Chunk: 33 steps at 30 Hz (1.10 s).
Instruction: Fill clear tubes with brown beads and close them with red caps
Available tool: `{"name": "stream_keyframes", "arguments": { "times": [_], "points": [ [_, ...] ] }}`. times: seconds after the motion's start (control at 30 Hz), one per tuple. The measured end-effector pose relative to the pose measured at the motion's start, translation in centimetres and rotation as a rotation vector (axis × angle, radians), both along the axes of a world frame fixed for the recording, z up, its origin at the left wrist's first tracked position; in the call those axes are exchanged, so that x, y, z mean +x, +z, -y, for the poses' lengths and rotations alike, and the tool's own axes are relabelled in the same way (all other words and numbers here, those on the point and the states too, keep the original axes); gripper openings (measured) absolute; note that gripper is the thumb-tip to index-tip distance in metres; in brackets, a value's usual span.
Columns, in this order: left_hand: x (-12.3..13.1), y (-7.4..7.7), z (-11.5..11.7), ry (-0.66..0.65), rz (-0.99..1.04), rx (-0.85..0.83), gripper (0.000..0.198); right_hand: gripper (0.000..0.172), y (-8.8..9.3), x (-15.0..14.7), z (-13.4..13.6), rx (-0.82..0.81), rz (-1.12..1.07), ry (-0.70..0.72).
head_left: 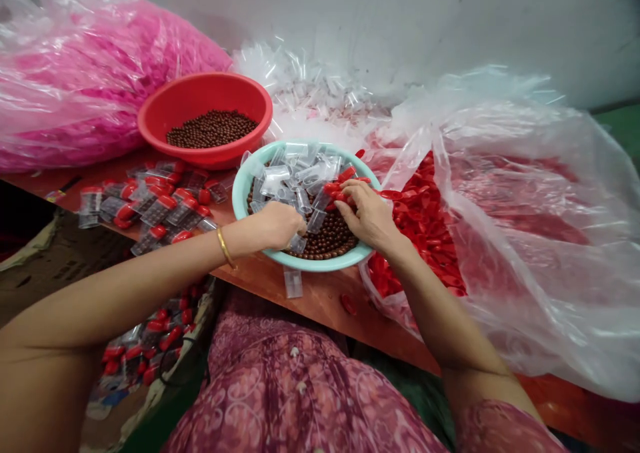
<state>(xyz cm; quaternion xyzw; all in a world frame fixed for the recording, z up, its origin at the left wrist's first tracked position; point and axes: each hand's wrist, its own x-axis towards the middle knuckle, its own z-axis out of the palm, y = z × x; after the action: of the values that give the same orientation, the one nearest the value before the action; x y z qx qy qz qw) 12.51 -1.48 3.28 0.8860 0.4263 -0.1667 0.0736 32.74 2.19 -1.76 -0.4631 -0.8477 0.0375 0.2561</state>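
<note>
My left hand (284,226), with a gold bangle at the wrist, is closed over the near left part of a pale turquoise basin (367,256). A small clear plastic container (298,243) pokes out under its fingers. Brown beads (333,236) lie in the basin, with a heap of clear containers (295,173) on top. At the basin's right side my right hand (367,213) has its fingers bent round red plastic caps (334,190); exactly how many it grips is hidden. One clear container (293,283) lies on the table just below the basin.
A red basin (150,116) of brown beads stands behind left. Capped containers (163,206) are piled on the table (320,306), more in a box (200,333) below. Plastic bags hold pink pieces (100,73), clear containers (320,96) and red caps (425,233). A wall is behind.
</note>
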Motion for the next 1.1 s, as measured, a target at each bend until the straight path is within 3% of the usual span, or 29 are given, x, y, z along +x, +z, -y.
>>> {"name": "stream_keyframes", "arguments": {
  "times": [0.2,0.37,0.47,0.57,0.67,0.73,0.83,0.97,1.1],
  "points": [
    [0.9,-1.4,-0.3,-0.050,0.163,0.111,0.036,0.016,-0.6,0.4,0.3,-0.162,-0.306,-0.059],
    [2.3,-0.9,-0.2,-0.006,0.100,0.201,0.028,0.015,-0.3,0.3,0.2,-0.182,-0.391,-0.113],
    [3.0,-1.1,-1.6,-0.234,0.139,0.296,0.026,0.014,-0.3,0.4,-0.1,-0.204,-0.474,-0.088],
    [3.4,-2.3,-3.8,-0.471,0.141,0.306,0.019,0.014,-0.4,0.4,-0.3,-0.261,-0.577,-0.047],
    [3.5,-3.5,-5.0,-0.516,0.054,0.280,0.021,0.014,-0.7,0.4,-0.4,-0.288,-0.637,-0.015],
    [3.2,-3.7,-4.6,-0.516,0.002,0.267,0.024,0.014,-0.8,0.5,-0.5,-0.301,-0.661,0.000],
    [2.8,-2.9,-2.8,-0.464,-0.011,0.224,0.025,0.012,-0.8,0.5,-0.5,-0.325,-0.702,0.018],
    [4.0,-1.8,-1.5,-0.144,-0.106,-0.062,0.024,0.012,-0.7,0.7,-0.4,-0.347,-0.745,0.008],
    [6.8,-3.3,-3.0,0.099,-0.057,-0.238,0.024,0.012,-0.5,0.6,-0.3,-0.308,-0.778,0.011]
  ]
}}
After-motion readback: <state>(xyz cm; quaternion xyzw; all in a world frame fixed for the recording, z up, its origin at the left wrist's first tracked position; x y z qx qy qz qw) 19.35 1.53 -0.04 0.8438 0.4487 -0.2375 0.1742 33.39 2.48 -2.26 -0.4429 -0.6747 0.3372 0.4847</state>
